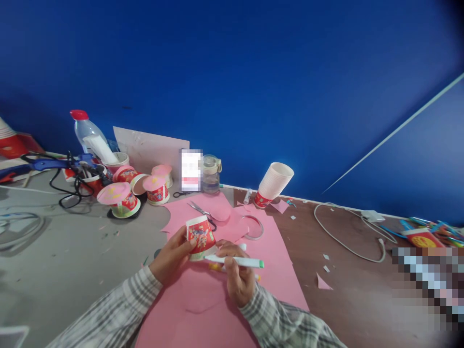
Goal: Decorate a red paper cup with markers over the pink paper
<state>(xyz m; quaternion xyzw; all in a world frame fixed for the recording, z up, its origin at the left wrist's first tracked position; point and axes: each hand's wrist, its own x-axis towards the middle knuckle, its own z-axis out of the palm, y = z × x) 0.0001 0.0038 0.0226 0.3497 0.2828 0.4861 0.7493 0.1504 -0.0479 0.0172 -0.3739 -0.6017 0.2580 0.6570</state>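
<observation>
My left hand [173,256] is wrapped round a small red printed paper cup [200,237], held upside down on the pink paper sheet [279,256]. My right hand [237,280] is closed on a white marker with a green cap [237,262], lying across just below the cup. Something yellow shows under the right fingers; I cannot make it out. Scissors [199,209] lie on the pink paper just beyond the cup.
Several finished cups with pink paper lids [119,198] stand at the back left beside a water bottle [85,130] and a blue glue gun [54,163]. A stack of white cups [273,183] leans by the wall. A white cable [348,244] and pens [435,229] lie to the right.
</observation>
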